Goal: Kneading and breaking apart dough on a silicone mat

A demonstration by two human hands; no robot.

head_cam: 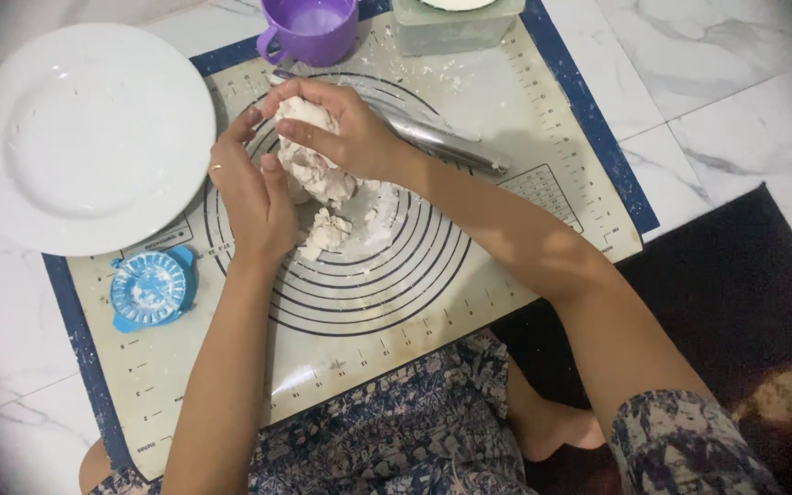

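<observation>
A lump of pale dough [321,179] rests on a baking mat [433,275] marked with black rings. My right hand [346,133] grips the top of the lump, fingers curled over it. My left hand [254,197] presses against the dough's left side, fingers upright; a ring shows on one finger. A smaller torn piece of dough [325,232] lies just below the lump on a dusting of flour.
A white plate [84,137] sits at the left. A blue round dumpling press [150,289] lies below it. A purple cup [309,29] and a clear container [456,26] stand at the mat's far edge. Metal tongs [442,139] lie behind my right wrist. A dark rug [735,293] is at the right.
</observation>
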